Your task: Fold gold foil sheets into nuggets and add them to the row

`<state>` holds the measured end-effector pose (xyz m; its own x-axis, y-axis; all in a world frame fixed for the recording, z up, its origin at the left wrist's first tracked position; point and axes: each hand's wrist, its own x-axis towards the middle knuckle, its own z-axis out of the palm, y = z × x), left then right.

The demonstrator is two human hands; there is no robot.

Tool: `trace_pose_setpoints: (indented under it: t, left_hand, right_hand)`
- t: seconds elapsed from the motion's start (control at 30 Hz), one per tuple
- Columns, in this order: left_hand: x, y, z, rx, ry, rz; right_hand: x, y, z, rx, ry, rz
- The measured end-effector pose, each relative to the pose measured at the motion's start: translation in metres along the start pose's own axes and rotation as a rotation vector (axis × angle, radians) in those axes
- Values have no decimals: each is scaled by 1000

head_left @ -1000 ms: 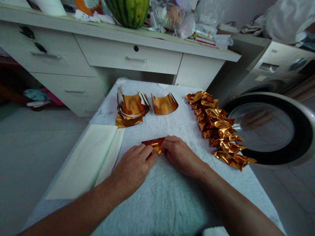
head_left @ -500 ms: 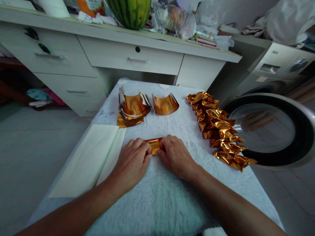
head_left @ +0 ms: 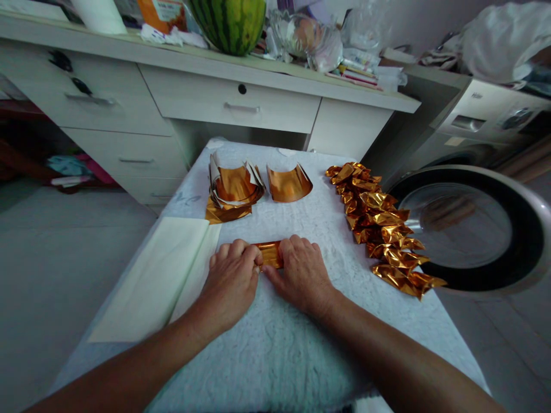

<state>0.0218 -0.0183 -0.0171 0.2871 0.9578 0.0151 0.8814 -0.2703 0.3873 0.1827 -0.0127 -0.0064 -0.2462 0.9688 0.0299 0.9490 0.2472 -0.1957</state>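
A folded strip of gold foil paper (head_left: 271,255) lies on the cloth-covered table, its two ends under my hands. My left hand (head_left: 235,275) is closed on the left end, fingers curled over it. On the right end, my right hand (head_left: 301,272) grips with bent fingers, its thumb along the near edge. Beyond them sit a stack of curled gold foil sheets (head_left: 235,183) with pale backs and one single curled sheet (head_left: 289,183). To the right runs a row of folded gold foil pieces (head_left: 383,229) with pointed ends, overlapping one another.
Cream paper sheets (head_left: 150,275) lie along the table's left side. A washing machine door (head_left: 473,223) hangs open beside the right edge. Behind the table stands a white drawer unit (head_left: 232,97) with a watermelon (head_left: 230,23) and bags on top.
My right thumb has slid left along the near edge of the foil strip. Both hands keep hold of it in about the same place; the view has shifted slightly.
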Motion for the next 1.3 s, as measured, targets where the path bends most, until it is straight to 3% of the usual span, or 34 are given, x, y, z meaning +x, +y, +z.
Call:
trace_pose_setpoints:
  t: [0.37,0.67,1.0,1.3]
  left_hand:
    - [-1,0,-2,8,-31,7]
    - [0,1,-5,-3,-29,58]
    - [0,1,-5,-11,-39,48]
    - [-1,2,-6,15,-7,69]
  right_hand:
    - [-1,3,-6,65,-21,-6]
    - [-1,27,-11,129,-23,40]
    - [3,56,-20,134,-117,45]
    - [6,65,-28,217,-162,19]
